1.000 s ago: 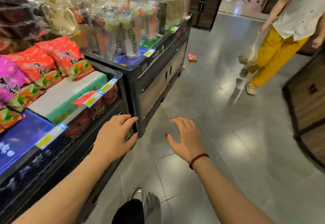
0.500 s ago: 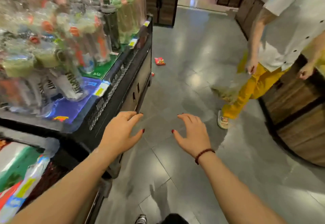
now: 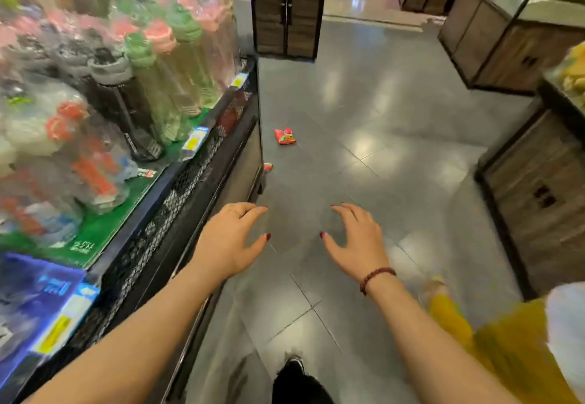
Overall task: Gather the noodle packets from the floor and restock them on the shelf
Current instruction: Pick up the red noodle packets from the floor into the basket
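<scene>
A red noodle packet lies on the grey tiled floor ahead, just past the end of the black shelf unit. A second red packet shows only its corner, tucked against the foot of that unit. My left hand and my right hand are held out in front of me above the floor, fingers spread and relaxed, holding nothing. Both hands are well short of the packets.
Wrapped bottles crowd the shelf top on my left. Wooden cabinets stand at the back and along the right. A person in yellow trousers passes close at my lower right. My dark shoe is below.
I have walked forward along the aisle; the noodle shelf has dropped out of view and the floor packet is nearer. The person in yellow has passed from ahead to my right side.
</scene>
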